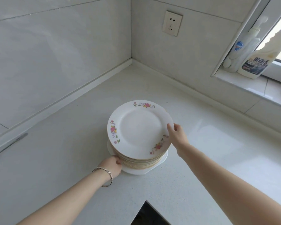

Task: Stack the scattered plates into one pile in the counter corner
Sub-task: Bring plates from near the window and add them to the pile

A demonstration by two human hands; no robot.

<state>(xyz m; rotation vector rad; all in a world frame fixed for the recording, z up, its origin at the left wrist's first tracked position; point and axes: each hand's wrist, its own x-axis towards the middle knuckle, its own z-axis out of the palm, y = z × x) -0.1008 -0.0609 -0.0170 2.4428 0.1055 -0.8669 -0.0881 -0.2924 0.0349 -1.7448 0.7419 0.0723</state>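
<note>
A pile of several white plates [139, 129] with flower prints and gold rims stands on the white counter [71, 159], some way out from the wall corner. The lowest plate [162, 159] is plain white with angled edges. My left hand [113, 164] grips the near-left side of the pile low down, fingers curled under the rims. My right hand [177, 133] holds the right rim of the top plate, thumb lying on its upper face.
The counter corner [131, 62] lies behind the pile, with a wall socket [172, 23] above. Two cleaner bottles [256, 60] stand on the window sill at the right. A metal utensil [8, 145] lies at the far left. The counter's cut-out edge [146, 202] is near me.
</note>
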